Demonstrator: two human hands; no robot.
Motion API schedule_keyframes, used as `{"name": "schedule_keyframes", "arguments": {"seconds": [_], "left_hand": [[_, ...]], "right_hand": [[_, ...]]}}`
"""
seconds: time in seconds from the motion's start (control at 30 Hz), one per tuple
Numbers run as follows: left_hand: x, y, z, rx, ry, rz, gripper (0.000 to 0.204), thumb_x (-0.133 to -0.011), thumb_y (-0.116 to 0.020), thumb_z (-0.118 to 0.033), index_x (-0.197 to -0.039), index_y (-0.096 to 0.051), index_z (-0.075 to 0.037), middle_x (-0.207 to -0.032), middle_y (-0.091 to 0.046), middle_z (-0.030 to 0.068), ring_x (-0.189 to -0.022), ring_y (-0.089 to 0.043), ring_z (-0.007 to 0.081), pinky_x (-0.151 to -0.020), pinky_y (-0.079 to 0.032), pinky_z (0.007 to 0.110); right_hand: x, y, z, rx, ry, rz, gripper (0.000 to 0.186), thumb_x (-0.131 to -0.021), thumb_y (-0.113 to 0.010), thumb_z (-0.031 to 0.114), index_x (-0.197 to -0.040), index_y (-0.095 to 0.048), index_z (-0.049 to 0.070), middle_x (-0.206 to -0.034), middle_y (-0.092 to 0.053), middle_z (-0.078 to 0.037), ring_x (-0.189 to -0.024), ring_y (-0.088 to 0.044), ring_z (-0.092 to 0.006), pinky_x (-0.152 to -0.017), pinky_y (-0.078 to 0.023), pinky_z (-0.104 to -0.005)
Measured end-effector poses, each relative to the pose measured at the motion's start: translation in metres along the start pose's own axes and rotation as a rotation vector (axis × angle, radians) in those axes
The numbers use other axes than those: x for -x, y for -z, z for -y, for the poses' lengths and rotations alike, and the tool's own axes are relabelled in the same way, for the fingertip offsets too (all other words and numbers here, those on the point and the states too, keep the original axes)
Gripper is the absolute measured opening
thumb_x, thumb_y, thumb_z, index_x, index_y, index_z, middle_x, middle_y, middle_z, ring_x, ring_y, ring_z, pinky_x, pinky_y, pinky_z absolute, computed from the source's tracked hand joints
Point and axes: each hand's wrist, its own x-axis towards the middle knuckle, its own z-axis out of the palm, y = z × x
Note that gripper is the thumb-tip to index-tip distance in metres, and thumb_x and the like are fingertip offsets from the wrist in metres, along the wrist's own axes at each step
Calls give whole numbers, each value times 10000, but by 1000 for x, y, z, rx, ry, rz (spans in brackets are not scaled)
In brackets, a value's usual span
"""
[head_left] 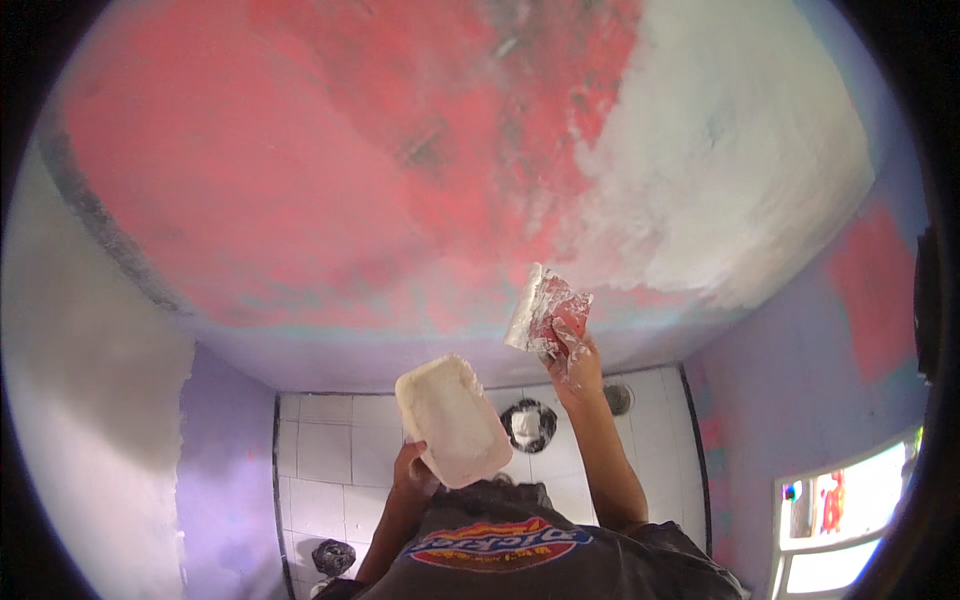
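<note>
My right hand (pixel 573 362) is closed around a putty knife (pixel 545 312), a wide scraper with a red body and a pale blade smeared with white paste. White paste also clings to my fingers. It is raised in front of the wall (pixel 330 170), whose surface is red and pink at the left and middle, with a whitish coated area at the right. Lower and to the left, my left hand (pixel 415 468) grips the edge of a shallow white plastic tray (pixel 455 425), tilted, with whitish residue on it.
Below, on the white tiled floor (pixel 320 437), stands a dark round bucket (pixel 546 434) with white stuff inside. A black bundle (pixel 333 556) lies at the lower left. Side walls are purple, and a bright window (pixel 845 515) is at the lower right.
</note>
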Motion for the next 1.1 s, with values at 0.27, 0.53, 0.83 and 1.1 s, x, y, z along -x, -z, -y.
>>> {"name": "schedule_keyframes", "arguments": {"seconds": [0.27, 0.53, 0.83, 1.1], "left_hand": [[68, 37, -22, 129, -173, -31, 792, -762, -652, -298, -1409, -326, 21, -1310, -510, 172, -1211, -514, 344, -1008, -437, 482], [107, 87, -126, 107, -292, -146, 767, -754, -647, -284, -1399, -349, 5, -1294, -518, 184, -1192, -527, 357, -983, -465, 506], [36, 91, -158, 12, -319, -215, 750, -751, -630, -249, -1401, -359, 10, -1307, -535, 169, -1212, -529, 334, -1023, -447, 471], [38, 103, -188, 5, -282, -249, 757, -744, -657, -256, -1406, -362, -38, -1302, -515, 146, -1219, -502, 321, -1031, -418, 468]], "right_hand": [[2, -154, 24, 368, 321, 495, 202, -925, -642, 148, -1109, -614, 70, -962, -646, -13, -856, -604, -110, -730, -497, -292], [28, -428, 39, 1225, 2002, 504, 363, -886, -551, 88, -1245, -565, 37, -1153, -600, -125, -1054, -557, -279, -896, -450, -394], [-130, -240, -140, 1804, 1679, 508, 449, -868, -533, 171, -1284, -529, 3, -1308, -510, -155, -1199, -503, -318, -1011, -413, -457], [-130, -364, 60, 1364, 1854, 152, 450, -809, -525, 15, -1252, -579, 70, -1143, -627, -142, -1000, -583, -328, -893, -456, -461]]}}
